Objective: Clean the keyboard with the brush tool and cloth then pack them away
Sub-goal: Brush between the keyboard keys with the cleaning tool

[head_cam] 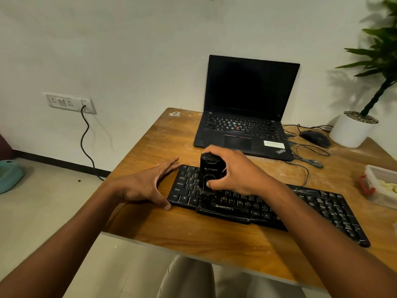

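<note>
Brush point(209, 173) stands upright on the keyboard's point(322, 203) left-hand keys, bristle end down, near the table's point(193, 235) left edge; right hand point(234, 173) grips it, fingers curled round the body, thumb on its front; left hand point(148, 186) lies flat with straight fingers against the keyboard's left end, steadying it; step looks like brushing, early on, only the left keys covered; next likely calls for sweeping rightward along the rows, keyboard held firm; cloth not seen; laptop point(247, 108) behind, box point(382, 186) at the right edge.

Dim, warm indoor light — soft shadows, wide-angle edge distortion
</note>
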`<action>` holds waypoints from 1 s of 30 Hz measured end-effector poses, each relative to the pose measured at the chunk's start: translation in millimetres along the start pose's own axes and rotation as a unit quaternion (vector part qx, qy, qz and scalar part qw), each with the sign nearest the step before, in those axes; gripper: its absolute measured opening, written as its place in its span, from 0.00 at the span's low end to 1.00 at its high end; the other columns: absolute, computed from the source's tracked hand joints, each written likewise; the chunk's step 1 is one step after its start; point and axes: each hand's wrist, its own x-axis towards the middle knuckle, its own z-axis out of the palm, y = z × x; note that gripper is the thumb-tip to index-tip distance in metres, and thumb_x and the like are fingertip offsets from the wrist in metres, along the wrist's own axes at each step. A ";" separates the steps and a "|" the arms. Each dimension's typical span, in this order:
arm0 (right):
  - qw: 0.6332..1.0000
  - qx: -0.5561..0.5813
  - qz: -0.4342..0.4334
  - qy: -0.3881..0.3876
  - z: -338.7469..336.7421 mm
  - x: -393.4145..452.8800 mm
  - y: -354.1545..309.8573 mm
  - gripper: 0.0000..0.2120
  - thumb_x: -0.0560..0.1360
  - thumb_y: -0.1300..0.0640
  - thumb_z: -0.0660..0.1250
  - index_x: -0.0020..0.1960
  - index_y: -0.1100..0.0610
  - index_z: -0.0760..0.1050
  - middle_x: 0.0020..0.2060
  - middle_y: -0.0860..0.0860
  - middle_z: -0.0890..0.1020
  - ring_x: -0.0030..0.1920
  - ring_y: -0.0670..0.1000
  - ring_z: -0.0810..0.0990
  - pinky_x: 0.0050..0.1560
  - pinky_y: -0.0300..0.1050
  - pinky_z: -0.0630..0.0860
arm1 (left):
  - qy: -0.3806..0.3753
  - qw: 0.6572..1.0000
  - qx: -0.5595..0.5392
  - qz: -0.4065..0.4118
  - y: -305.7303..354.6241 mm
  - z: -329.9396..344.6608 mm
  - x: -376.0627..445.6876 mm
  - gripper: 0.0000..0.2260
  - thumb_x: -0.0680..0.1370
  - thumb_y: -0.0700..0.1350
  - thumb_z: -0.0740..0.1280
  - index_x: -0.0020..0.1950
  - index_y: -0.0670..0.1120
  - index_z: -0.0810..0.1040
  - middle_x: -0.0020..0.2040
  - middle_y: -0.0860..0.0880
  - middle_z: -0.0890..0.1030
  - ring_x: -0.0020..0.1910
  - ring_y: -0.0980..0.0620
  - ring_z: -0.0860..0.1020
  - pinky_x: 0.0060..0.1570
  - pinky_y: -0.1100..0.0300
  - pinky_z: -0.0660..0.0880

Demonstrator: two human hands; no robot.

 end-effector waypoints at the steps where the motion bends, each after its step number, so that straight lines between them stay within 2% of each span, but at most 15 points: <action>1: 1.000 -0.007 0.004 0.001 1.5 0.1 1.8 0.26 0.71 0.58 0.80 0.61 0.41 0.72 0.50 0.45 0.82 0.46 0.45 0.83 0.40 0.44 0.83 | 0.001 1.000 0.000 0.000 0.2 0.1 -0.3 0.63 0.65 0.43 0.85 0.83 0.63 0.42 0.81 0.65 0.57 0.76 0.65 0.62 0.65 0.75 0.67; 8: 0.998 -0.023 -0.001 0.064 2.6 -0.1 3.3 0.28 0.73 0.57 0.79 0.65 0.40 0.70 0.49 0.43 0.80 0.45 0.45 0.81 0.40 0.40 0.81 | -0.003 1.000 -0.003 0.000 3.8 0.5 -2.0 0.63 0.65 0.44 0.85 0.83 0.63 0.42 0.82 0.63 0.56 0.77 0.62 0.62 0.70 0.68 0.67; 11: 0.998 0.024 -0.004 0.050 -0.6 -1.4 0.0 0.27 0.71 0.58 0.80 0.63 0.42 0.72 0.49 0.45 0.81 0.45 0.46 0.83 0.37 0.38 0.80 | -0.003 1.000 -0.005 -0.001 4.9 0.6 -2.5 0.62 0.66 0.43 0.85 0.84 0.62 0.42 0.82 0.63 0.57 0.76 0.62 0.63 0.71 0.66 0.68; 14: 1.000 0.018 0.003 0.018 3.6 1.5 2.0 0.27 0.70 0.57 0.80 0.62 0.41 0.72 0.50 0.45 0.82 0.46 0.46 0.83 0.39 0.42 0.83 | -0.002 1.000 -0.004 -0.002 5.4 0.8 -2.2 0.62 0.66 0.43 0.85 0.84 0.62 0.42 0.81 0.63 0.57 0.75 0.63 0.64 0.70 0.68 0.69; 16: 0.999 -0.007 0.009 0.032 6.5 3.9 4.5 0.28 0.71 0.57 0.80 0.63 0.40 0.71 0.50 0.45 0.81 0.47 0.45 0.83 0.40 0.44 0.84 | -0.002 1.000 -0.001 -0.002 5.2 0.9 -2.3 0.63 0.65 0.44 0.85 0.84 0.62 0.42 0.81 0.64 0.57 0.76 0.62 0.63 0.72 0.65 0.67; 19: 0.997 -0.038 0.004 0.061 7.7 4.6 3.7 0.29 0.72 0.57 0.79 0.65 0.40 0.69 0.48 0.42 0.79 0.45 0.44 0.81 0.39 0.39 0.82 | 0.000 1.000 0.000 -0.003 5.2 1.0 -3.4 0.64 0.64 0.46 0.86 0.83 0.64 0.43 0.82 0.64 0.57 0.78 0.60 0.62 0.76 0.60 0.66; 23: 0.997 -0.009 -0.012 0.073 9.6 2.9 -4.9 0.29 0.72 0.57 0.79 0.66 0.41 0.70 0.48 0.41 0.79 0.46 0.44 0.81 0.40 0.38 0.82 | -0.001 1.000 0.002 -0.004 7.8 1.8 -4.5 0.64 0.64 0.47 0.86 0.83 0.65 0.43 0.82 0.63 0.57 0.78 0.58 0.62 0.77 0.56 0.65; 27: 1.000 0.009 -0.014 0.027 16.5 6.4 -9.3 0.28 0.72 0.57 0.79 0.66 0.42 0.71 0.50 0.44 0.81 0.47 0.45 0.82 0.41 0.41 0.83 | 0.002 1.000 0.001 -0.010 9.5 2.9 -5.6 0.63 0.65 0.43 0.85 0.83 0.63 0.43 0.79 0.65 0.59 0.76 0.61 0.63 0.75 0.60 0.66; 30: 0.998 -0.038 -0.010 0.046 18.3 12.3 -5.7 0.30 0.73 0.57 0.79 0.68 0.42 0.70 0.49 0.43 0.81 0.45 0.45 0.82 0.39 0.39 0.81 | 0.002 1.000 0.000 -0.014 10.4 3.0 -5.5 0.62 0.66 0.41 0.84 0.83 0.63 0.43 0.77 0.67 0.60 0.75 0.61 0.64 0.74 0.61 0.66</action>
